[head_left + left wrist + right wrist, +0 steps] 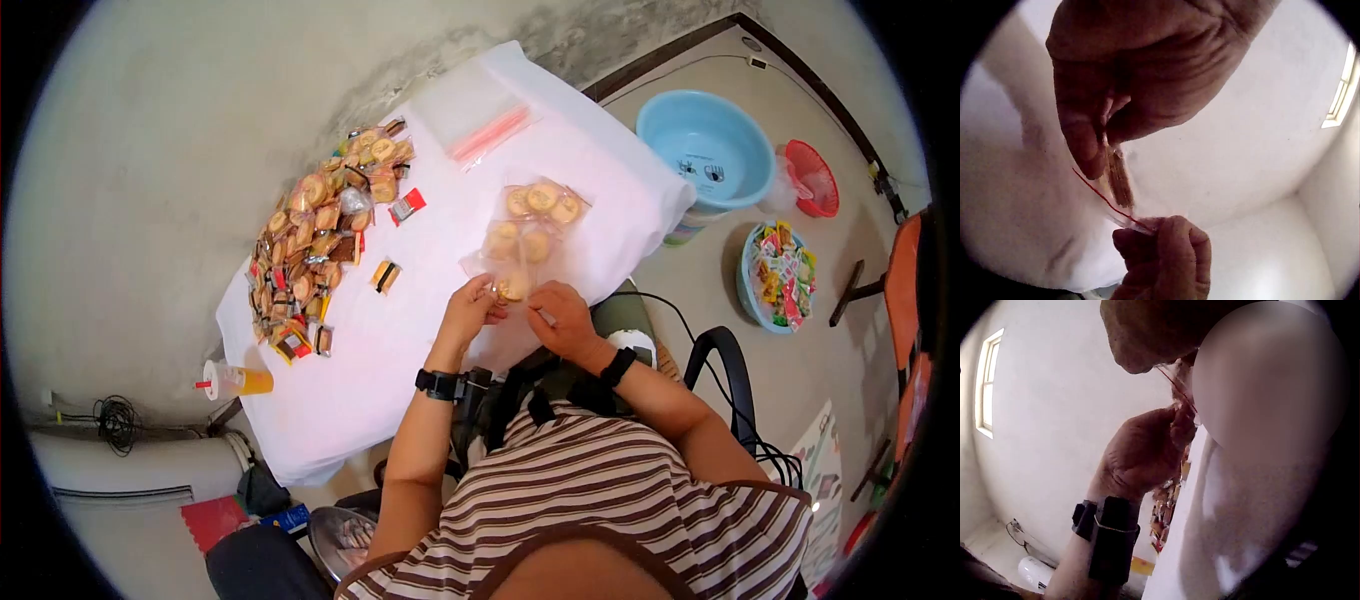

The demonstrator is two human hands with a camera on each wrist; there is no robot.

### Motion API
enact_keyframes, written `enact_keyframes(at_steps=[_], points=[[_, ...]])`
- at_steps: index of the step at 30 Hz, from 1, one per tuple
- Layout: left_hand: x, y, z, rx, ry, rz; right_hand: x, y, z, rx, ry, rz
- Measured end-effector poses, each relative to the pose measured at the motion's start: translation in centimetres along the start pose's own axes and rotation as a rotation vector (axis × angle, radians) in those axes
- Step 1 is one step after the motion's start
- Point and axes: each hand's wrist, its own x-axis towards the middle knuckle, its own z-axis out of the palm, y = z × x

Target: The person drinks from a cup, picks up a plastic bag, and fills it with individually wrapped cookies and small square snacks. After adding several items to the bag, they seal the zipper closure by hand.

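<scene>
No legible text, brand or number anywhere. Dark printed marks inside blue basin (pixel 722 128), too small to read. Coloured print on snack pile (pixel 315 235) wrappers and on packets in floor tray (pixel 745 288), blurred beyond reading. Clear bag (pixel 530 230) likewise unreadable. Nothing legible in either wrist view.

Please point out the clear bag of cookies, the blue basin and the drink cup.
clear bag of cookies (pixel 556 240), head view, bare plastic.
blue basin (pixel 690 130), head view, inner wall.
drink cup (pixel 243 381), head view, its side.
</scene>
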Motion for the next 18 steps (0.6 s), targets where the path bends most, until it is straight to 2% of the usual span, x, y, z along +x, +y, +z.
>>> enact_keyframes(at_steps=[2, 5, 7, 8, 10, 11, 13, 15, 16, 18], points=[[0.6, -0.1, 0.3, -0.03, -0.032, -0.03, -0.2, 0.0, 0.2, -0.02, -0.022, -0.003], [2.4, -0.6, 0.9, -0.064, -0.005, 0.025, -0.6, 0.3, 0.1, -0.061, -0.064, -0.009], [3.4, -0.7, 1.7, -0.142, 0.104, 0.162, -0.8, 0.5, 0.2, -0.079, -0.084, -0.013], [3.9, -1.0, 2.3, -0.143, 0.101, 0.166, -0.9, 0.5, 0.2, -0.079, -0.089, -0.006], [5.2, -1.8, 3.5, 0.055, 0.108, 0.287, -0.9, 0.5, 0.0, -0.081, -0.091, -0.002], [5.9, -2.1, 4.1, 0.055, 0.11, 0.289, -0.7, 0.3, -0.2, -0.081, -0.099, -0.002], [6.6, -1.3, 5.4, -0.285, -0.065, 0.142, -0.8, 0.4, -0.2, -0.062, -0.114, -0.017], [5.5, 0.8, 5.8, 0.373, 0.025, 0.378, -1.1, 0.8, 0.4, -0.116, -0.011, -0.064], [6.4, -0.2, 5.6, 0.378, 0.072, 0.378, -1.2, 1.2, 0.5, -0.077, -0.025, -0.087], [8.6, -3.7, 4.6, 1.504, 0.536, 1.237, -1.7, 2.0, 0.3, -0.11, -0.054, -0.052]])
